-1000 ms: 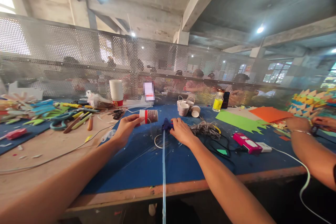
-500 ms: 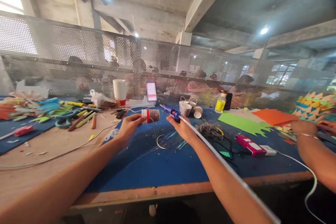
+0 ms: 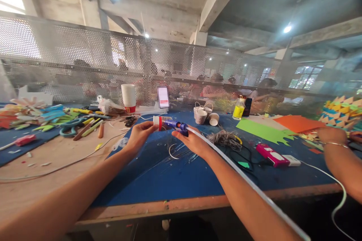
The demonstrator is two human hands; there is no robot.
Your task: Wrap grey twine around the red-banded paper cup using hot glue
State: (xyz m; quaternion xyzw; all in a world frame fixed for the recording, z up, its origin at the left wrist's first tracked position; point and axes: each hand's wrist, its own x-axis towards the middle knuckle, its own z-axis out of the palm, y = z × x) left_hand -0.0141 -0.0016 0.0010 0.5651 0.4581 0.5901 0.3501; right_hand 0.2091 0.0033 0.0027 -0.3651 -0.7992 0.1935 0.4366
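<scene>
My left hand is closed round a small paper cup with a red band, held on its side above the blue table top. My right hand grips a blue glue gun with a long white glue stick trailing back along my forearm. The gun's tip points left and meets the cup's side.
A stack of white paper cups, several small cups, a yellow bottle, tangled twine, a pink tool and scissors lie about. Another person's arm works at the right by coloured paper. A perforated metal screen stands behind.
My right hand lifted the glue gun off the table, swung it up, then brought its tip left to the cup. My left hand kept the cup nearly still.
</scene>
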